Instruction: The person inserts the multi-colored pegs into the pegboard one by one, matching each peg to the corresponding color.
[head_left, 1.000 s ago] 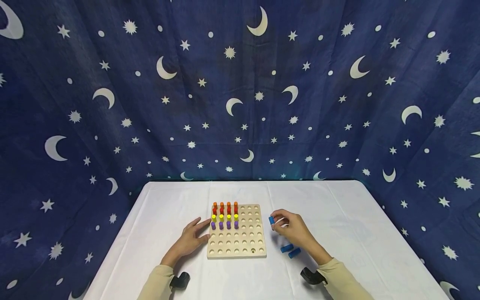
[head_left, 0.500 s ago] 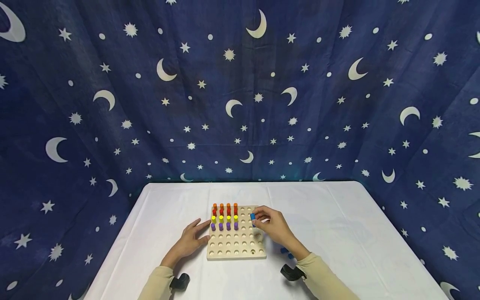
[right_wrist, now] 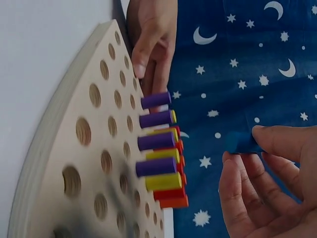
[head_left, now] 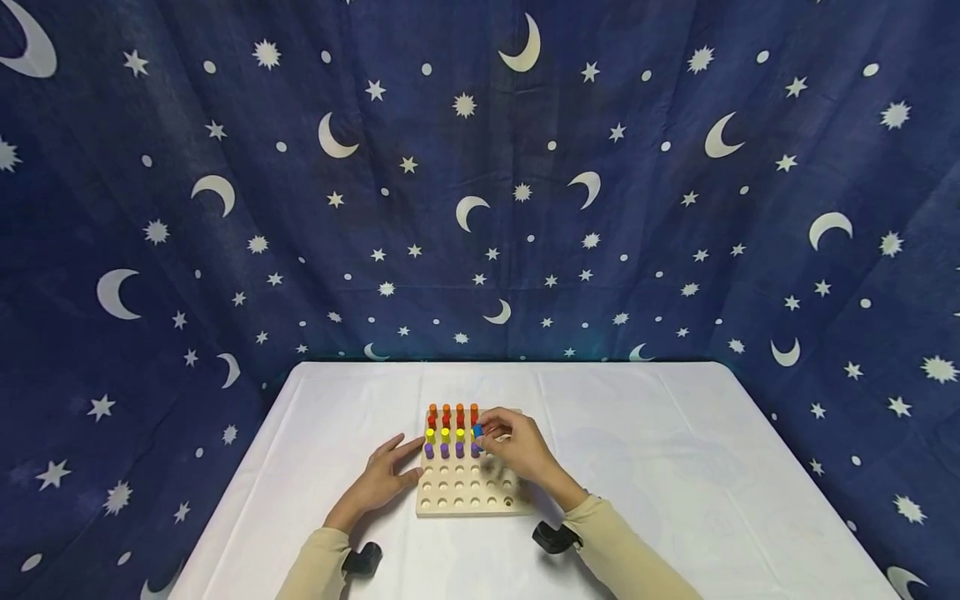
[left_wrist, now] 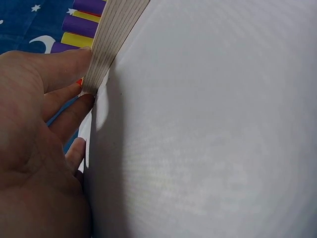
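My right hand (head_left: 523, 452) pinches a blue peg (head_left: 477, 432) between thumb and fingers, above the wooden pegboard (head_left: 465, 510). In the right wrist view the blue peg (right_wrist: 241, 142) is apart from the board. Upright pegs stand in rows on the board's far left part: orange (head_left: 446, 410), red (head_left: 446, 422), yellow (head_left: 446, 435) and purple (head_left: 460, 451). The right fingers partly cover the right end of the yellow and purple rows. My left hand (head_left: 381, 481) touches the board's left edge with fingers extended; in the left wrist view its thumb and fingertips rest against the layered side (left_wrist: 113, 39).
Round holes fill the board's near part. A white cloth (head_left: 675, 467) covers the table, and a dark blue curtain (head_left: 420, 225) with moons and stars hangs behind. Black wrist devices sit at both cuffs, the left device (head_left: 363, 560) and the right device (head_left: 557, 538).
My right hand has carried the blue peg leftward from beside the board to over the purple and yellow rows. Its forearm now hides the blue pegs seen lying on the table. The left hand stays put.
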### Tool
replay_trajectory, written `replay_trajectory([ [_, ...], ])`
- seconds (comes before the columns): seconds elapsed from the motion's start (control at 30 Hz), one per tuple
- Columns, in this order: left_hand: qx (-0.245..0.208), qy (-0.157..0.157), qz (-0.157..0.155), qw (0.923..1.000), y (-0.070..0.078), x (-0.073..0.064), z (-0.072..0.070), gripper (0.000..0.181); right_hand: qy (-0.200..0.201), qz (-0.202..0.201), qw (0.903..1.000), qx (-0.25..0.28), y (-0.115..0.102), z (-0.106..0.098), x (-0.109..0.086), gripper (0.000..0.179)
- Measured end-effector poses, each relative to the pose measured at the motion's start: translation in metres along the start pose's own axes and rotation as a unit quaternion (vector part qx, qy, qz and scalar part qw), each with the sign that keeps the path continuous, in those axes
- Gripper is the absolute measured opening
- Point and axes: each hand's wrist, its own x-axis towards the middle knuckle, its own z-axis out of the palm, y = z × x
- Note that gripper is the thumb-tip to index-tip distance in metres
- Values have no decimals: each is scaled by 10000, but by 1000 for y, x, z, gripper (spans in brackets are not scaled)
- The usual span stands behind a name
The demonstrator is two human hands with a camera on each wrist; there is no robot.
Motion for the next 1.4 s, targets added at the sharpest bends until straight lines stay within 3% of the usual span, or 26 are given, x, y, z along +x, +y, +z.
replay_trajectory([
  [0.27,-18,-37,-3,10000,0,0,0,56,-77,129,9998,91,-2,24,1,22],
  [0.5,23,22,175,9998,0,1,-2,55,-22,265,9994,222,-4,46,1,21],
  [0.93,-30,13,252,9997,0,0,-3,54,151,177,9997,-20,2,77,4,18],
  [1.4,-124,69,308,9994,0,0,-2,53,243,162,9984,-477,6,96,6,21],
])
